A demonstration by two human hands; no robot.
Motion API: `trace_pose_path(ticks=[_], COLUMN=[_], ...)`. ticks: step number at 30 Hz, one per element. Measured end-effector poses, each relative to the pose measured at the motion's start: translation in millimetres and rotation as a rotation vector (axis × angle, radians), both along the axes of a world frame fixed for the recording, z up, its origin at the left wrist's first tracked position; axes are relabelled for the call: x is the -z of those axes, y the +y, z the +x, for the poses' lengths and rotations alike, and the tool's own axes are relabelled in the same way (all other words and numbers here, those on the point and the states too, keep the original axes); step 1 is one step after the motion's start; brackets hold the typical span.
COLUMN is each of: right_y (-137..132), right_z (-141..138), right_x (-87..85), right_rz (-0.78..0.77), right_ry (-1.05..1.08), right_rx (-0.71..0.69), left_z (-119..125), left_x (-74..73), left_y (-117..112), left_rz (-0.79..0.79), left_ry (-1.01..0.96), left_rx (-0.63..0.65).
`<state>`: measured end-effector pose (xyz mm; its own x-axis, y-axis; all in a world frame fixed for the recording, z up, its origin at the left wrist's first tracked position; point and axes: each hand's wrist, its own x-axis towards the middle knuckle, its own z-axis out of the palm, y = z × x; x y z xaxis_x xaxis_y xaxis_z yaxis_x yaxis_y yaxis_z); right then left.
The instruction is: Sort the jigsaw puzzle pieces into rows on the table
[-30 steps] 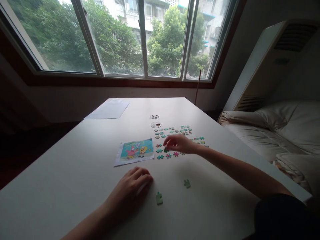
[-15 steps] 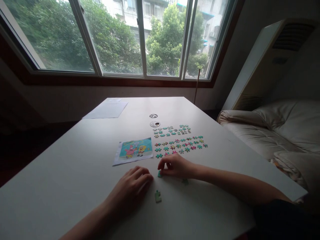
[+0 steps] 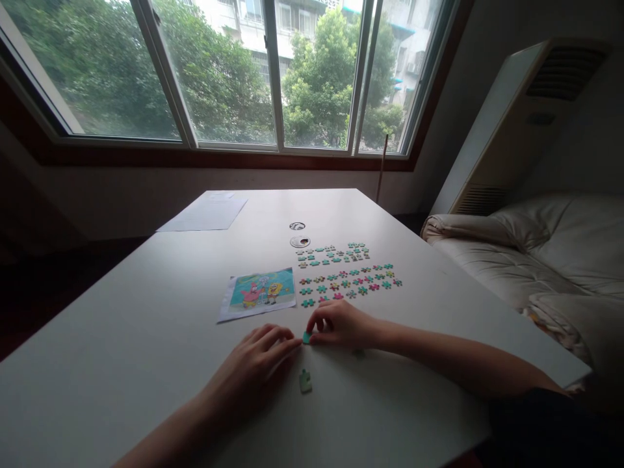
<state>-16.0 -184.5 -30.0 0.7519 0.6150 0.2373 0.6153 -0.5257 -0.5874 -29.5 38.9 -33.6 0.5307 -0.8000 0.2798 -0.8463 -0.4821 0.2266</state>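
My right hand (image 3: 340,326) pinches a small teal puzzle piece (image 3: 307,337) against the white table (image 3: 146,338), just in front of the rows of loose pieces (image 3: 348,281). My left hand (image 3: 256,368) lies flat on the table with fingers stretched out, fingertips almost touching that piece. A pale green piece (image 3: 305,381) lies just right of my left hand. Another green piece (image 3: 359,353) peeks out under my right wrist. A cartoon reference picture (image 3: 257,293) lies left of the rows.
A sheet of paper (image 3: 203,213) rests at the table's far left. Two round cable holes (image 3: 299,241) sit mid-table. Windows run along the far wall. A cream sofa (image 3: 536,253) and a white air-conditioning unit (image 3: 517,123) stand to the right.
My right hand picked a teal piece from the rows and drew it back toward me, setting it down near my left fingertips. My left hand stayed put.
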Motion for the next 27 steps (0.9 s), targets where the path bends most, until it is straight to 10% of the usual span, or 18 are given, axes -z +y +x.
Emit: trace_pose_path(ticks=[27], right_y=[-4.1], right_z=[4.5], right_x=[0.3], right_rz=[-0.035], right_ry=[0.043], right_rx=[-0.021], left_z=[0.6], left_x=[1.3], left_y=[1.9], left_rz=[0.095], left_ry=[-0.061], left_rx=[-0.087])
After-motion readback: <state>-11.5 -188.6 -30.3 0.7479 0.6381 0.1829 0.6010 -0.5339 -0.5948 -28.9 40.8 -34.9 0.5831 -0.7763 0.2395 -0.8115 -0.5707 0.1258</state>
